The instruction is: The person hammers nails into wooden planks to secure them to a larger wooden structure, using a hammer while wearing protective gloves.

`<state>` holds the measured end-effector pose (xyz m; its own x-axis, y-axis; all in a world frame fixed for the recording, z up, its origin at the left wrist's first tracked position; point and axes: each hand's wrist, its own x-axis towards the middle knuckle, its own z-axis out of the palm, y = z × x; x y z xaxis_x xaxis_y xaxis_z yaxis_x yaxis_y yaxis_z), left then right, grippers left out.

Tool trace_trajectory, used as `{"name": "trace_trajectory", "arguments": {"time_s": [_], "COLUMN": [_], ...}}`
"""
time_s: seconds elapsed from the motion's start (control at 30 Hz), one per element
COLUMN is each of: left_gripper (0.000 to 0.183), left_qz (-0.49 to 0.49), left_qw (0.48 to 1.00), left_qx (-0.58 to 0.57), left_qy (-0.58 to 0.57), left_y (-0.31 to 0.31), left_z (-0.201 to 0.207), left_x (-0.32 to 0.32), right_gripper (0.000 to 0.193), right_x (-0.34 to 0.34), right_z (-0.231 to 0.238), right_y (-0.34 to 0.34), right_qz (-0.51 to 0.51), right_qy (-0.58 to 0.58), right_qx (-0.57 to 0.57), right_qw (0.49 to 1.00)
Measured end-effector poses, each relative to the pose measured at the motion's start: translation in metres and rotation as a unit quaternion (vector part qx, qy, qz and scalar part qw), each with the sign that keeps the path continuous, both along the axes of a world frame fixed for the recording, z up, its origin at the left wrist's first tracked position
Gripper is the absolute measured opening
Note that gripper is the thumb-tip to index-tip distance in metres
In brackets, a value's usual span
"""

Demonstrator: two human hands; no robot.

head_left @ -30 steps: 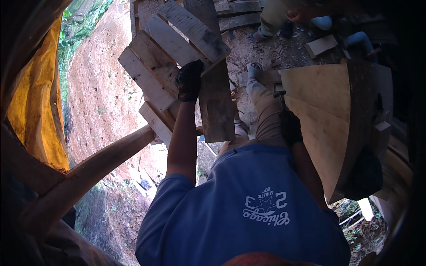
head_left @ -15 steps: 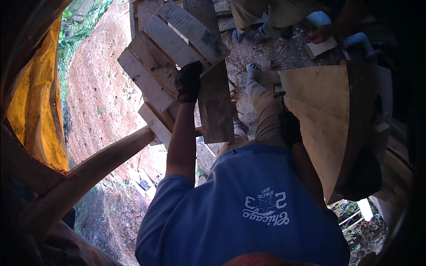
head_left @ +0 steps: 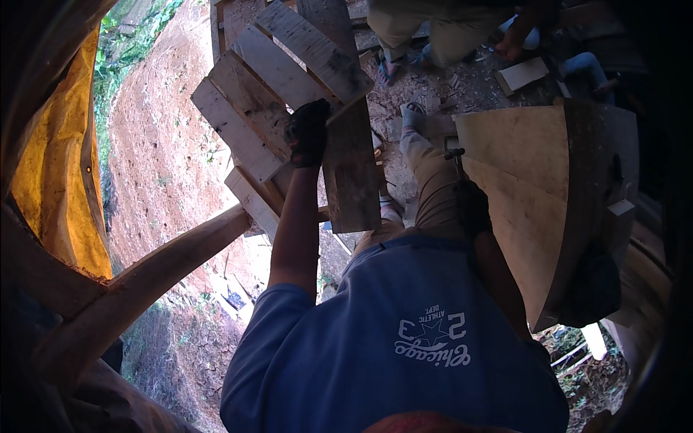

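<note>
My left hand [head_left: 309, 133], in a black glove, is closed on the edge of a slatted wooden panel [head_left: 285, 68], much like a piece of a pallet. The panel's pale boards lie tilted side by side with gaps between them. A wide dark plank [head_left: 352, 173] runs under the panel's right edge. Low beside my right thigh, my right hand [head_left: 473, 208], also gloved in black, is wrapped round a hammer [head_left: 454, 154]. The hammer's head points up and away from me; most of its handle is hidden by the hand and shadow.
Large plywood sheeting [head_left: 516, 195] stands close on my right. A rough timber pole [head_left: 155, 267] slants in from the left, near a yellow tarp [head_left: 65, 166]. Ahead, a co-worker's legs [head_left: 440, 32] stand on ground littered with shavings, near a small wood block [head_left: 525, 74].
The co-worker ahead has shifted slightly left, and that person's hand has come away from the small wood block. Both my hands, the panel and the hammer have stayed in place.
</note>
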<state>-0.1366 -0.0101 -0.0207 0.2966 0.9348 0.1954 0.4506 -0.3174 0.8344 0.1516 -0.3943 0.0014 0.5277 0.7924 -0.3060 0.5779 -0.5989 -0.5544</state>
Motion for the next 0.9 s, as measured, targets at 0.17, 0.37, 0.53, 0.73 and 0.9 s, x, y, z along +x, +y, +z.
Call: {"name": "trace_trajectory", "arguments": {"time_s": [0.17, 0.37, 0.53, 0.73, 0.9], "left_gripper": [0.017, 0.016, 0.016, 0.020, 0.022], "left_qz": [-0.038, -0.082, -0.085, -0.086, -0.089], "left_qw": [0.983, 0.980, 0.969, 0.975, 0.976], "left_qx": [0.118, 0.146, 0.172, 0.118, 0.120], "left_qy": [0.134, 0.110, 0.153, 0.169, 0.157], "left_y": [0.001, 0.005, 0.008, 0.014, 0.015], "left_z": [0.012, 0.032, 0.034, 0.028, 0.028], "left_x": [0.001, 0.005, 0.007, 0.004, 0.003], "right_gripper": [0.035, 0.025, 0.026, 0.025, 0.024], "right_x": [0.002, 0.009, 0.012, 0.004, 0.007], "right_z": [-0.007, -0.018, -0.017, 0.006, 0.000], "right_y": [-0.001, -0.012, -0.013, 0.004, 0.001], "right_qz": [-0.053, -0.006, 0.045, 0.037, 0.049], "right_qy": [0.055, 0.037, 0.000, -0.014, -0.025], "right_qx": [-0.029, 0.015, 0.022, -0.018, 0.008], "right_qw": [0.997, 0.999, 0.999, 0.999, 0.998]}}
